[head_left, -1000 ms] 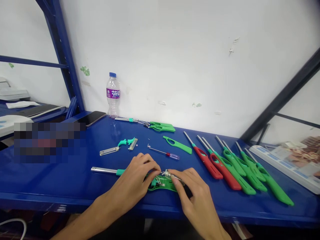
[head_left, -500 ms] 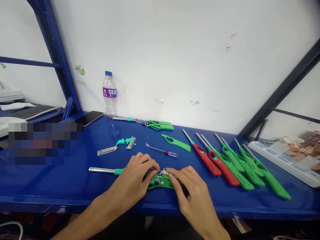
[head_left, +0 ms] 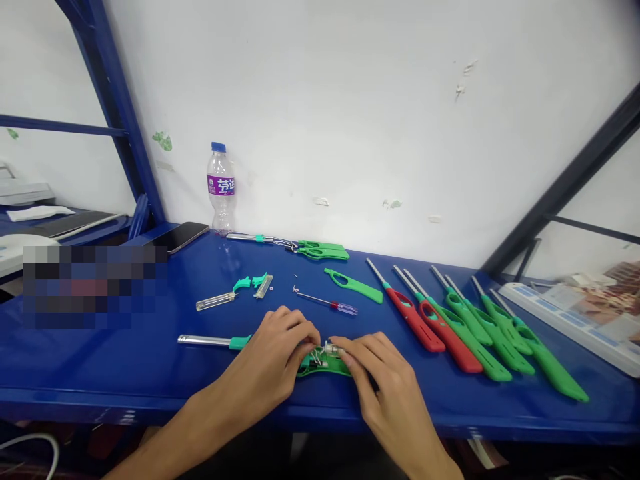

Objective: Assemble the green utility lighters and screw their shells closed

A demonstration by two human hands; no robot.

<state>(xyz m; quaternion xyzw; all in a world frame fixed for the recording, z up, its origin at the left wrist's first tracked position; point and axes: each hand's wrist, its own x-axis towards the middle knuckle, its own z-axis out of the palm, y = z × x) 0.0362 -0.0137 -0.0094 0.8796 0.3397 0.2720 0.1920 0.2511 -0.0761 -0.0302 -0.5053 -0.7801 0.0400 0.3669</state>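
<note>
An opened green utility lighter [head_left: 334, 368] lies near the table's front edge, its metal barrel [head_left: 204, 341] pointing left. White wires and small parts show inside its half shell. My left hand [head_left: 280, 348] rests over the lighter's neck, thumb and fingertips pinched together at the wires; what exactly they grip is hidden. Between the thumb and fingers of my right hand [head_left: 384, 373] is a clear fuel tank [head_left: 331, 348], its valve end facing left above the shell. Most of the tank is covered by the fingers.
Beyond my hands lie a screwdriver [head_left: 330, 304], a loose green shell half [head_left: 356, 287] and clear tanks with teal triggers [head_left: 242, 283]. Several red and green lighters [head_left: 453, 337] lie at right. An opened lighter [head_left: 323, 250], a bottle [head_left: 221, 190] and a phone [head_left: 183, 237] are farther back.
The view has shifted slightly. My left fingertips have lifted a little from the wires beside the tank's valve end; my right hand keeps its hold on the tank.
</note>
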